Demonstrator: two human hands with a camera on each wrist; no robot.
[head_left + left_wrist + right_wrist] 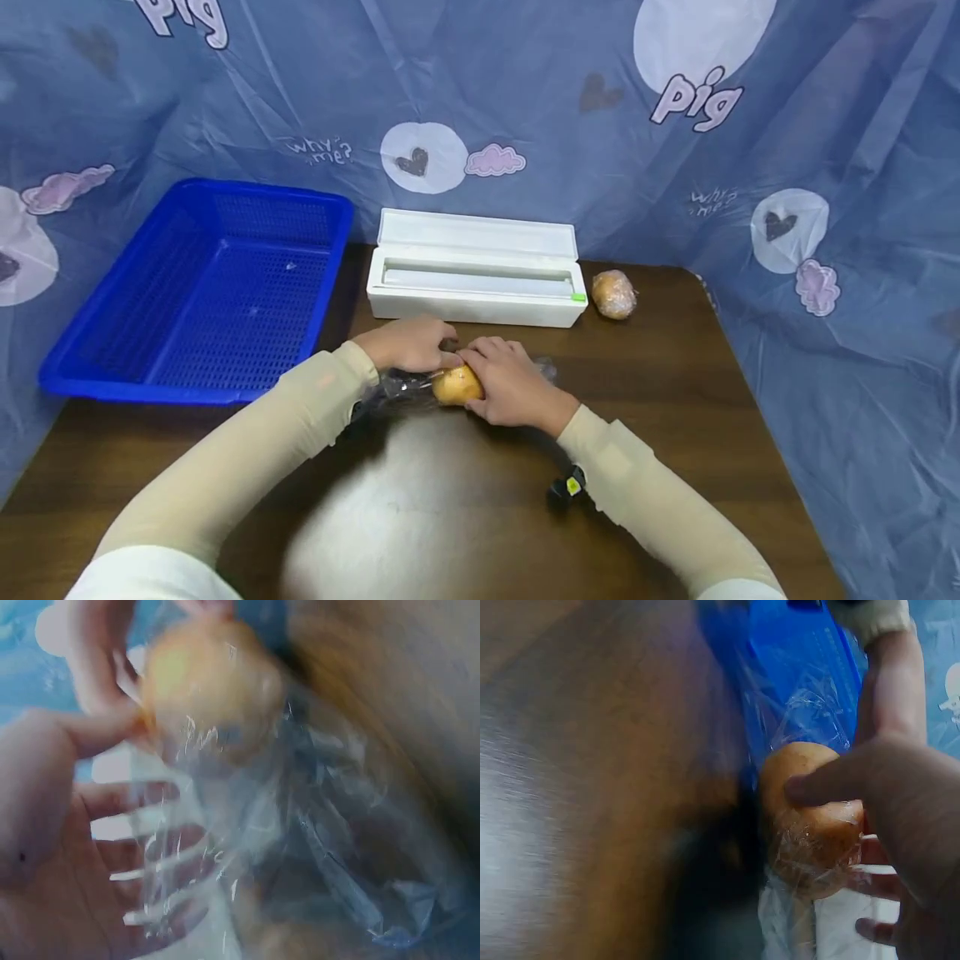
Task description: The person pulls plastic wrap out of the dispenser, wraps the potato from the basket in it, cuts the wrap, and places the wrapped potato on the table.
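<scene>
A yellow-brown potato [456,387], partly covered in clear cling film [337,825], is between the two hands above the table. My right hand [513,382] grips it, the thumb across one face and the fingers round the far side in the right wrist view. From the left, my left hand [412,343] meets the potato with its thumb. The other left fingers [161,859] spread fairly straight behind the loose film, which trails off the potato on both sides. Motion blurs the left wrist view.
A white cling film box [480,308] with its lid up stands behind the hands, a roll inside. To its right sits another film-wrapped potato [613,294]. A blue plastic basket [330,292] occupies the left of the brown table [675,417]. Printed blue cloth [555,108] hangs behind.
</scene>
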